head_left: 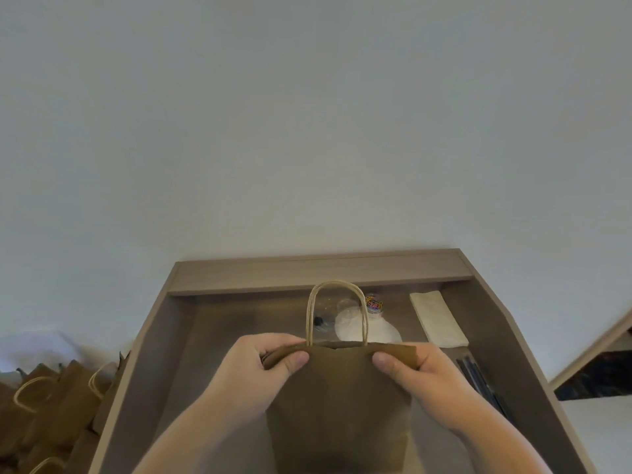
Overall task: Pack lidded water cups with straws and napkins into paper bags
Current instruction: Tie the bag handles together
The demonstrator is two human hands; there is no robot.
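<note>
A brown paper bag with twisted paper handles stands upright on the desk in front of me. My left hand pinches the bag's top edge at its left corner. My right hand pinches the same edge at the right corner. Behind the bag lie clear plastic cups and white lids, partly hidden by the handles. A stack of white napkins lies at the back right. Dark straws lie along the right side, partly behind my right hand.
The grey-brown desk has raised side walls and a back ledge against a plain wall. A small jar of coloured clips stands at the back. Several brown paper bags stand on the floor at the left.
</note>
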